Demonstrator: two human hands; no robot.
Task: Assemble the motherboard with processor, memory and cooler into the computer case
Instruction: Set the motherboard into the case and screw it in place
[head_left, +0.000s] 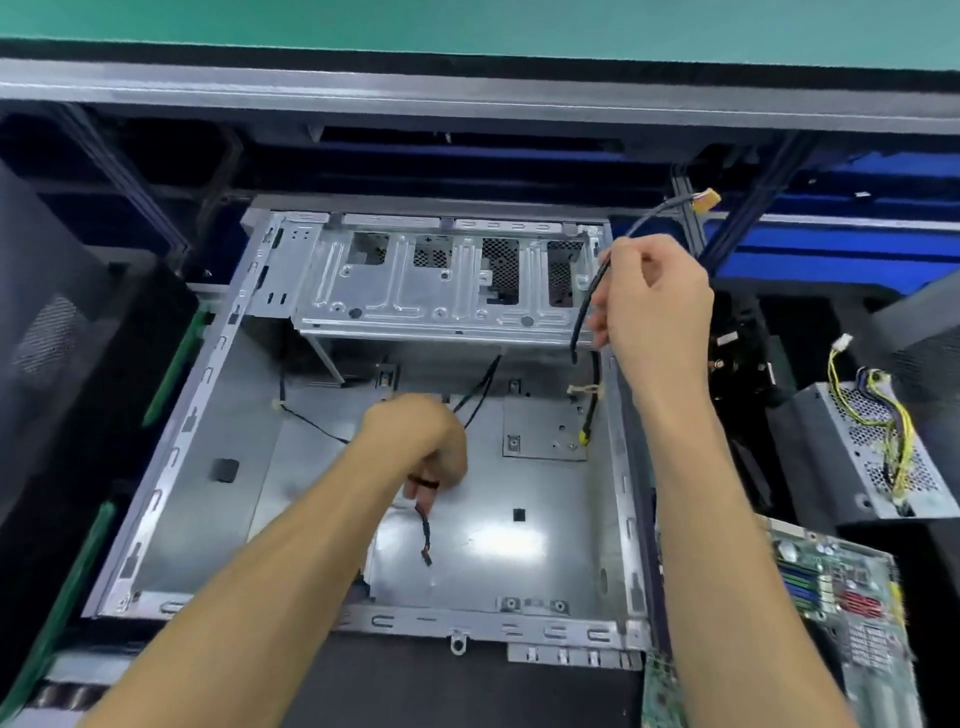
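Note:
The open metal computer case (171, 467) lies flat in front of me, its floor bare of any board. My left hand (421, 441) reaches into the case and pinches a thin black cable (423, 530) whose small connector hangs below the fingers. Over the case's right wall my right hand (649, 306) grips a thicker black cable (584, 306) and lifts it; its yellow-brown plug (706, 199) sticks up beyond the hand. The green motherboard (836, 587) lies outside the case at the lower right.
A drive cage (441, 280) fills the far end of the case. A power supply (878, 447) with yellow and black wires sits to the right. Dark case panels stand on the left, and a dark frame runs along the back.

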